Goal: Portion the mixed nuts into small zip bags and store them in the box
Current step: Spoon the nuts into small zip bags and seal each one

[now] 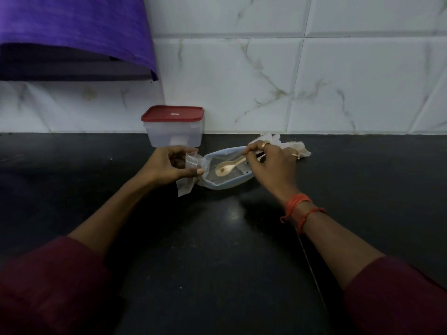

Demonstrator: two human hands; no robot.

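A clear plastic box [174, 134] with a red lid stands shut against the tiled wall. In front of it lies a shallow bluish tray [217, 185] on the black counter. My left hand [167, 166] pinches a small clear zip bag [192, 163] at the tray's left end. My right hand [271, 163] grips the handle of a wooden spoon [227, 167], whose bowl hangs over the tray. A nut or two seems to sit in the spoon's bowl. More clear plastic bags [296, 147] lie crumpled behind my right hand.
The black counter [217, 250] stretches wide toward me, and a thin thread hangs from my right wrist. A purple cloth [72, 32] drapes over a shelf at the upper left. White marble-look tiles [314, 81] form the back wall.
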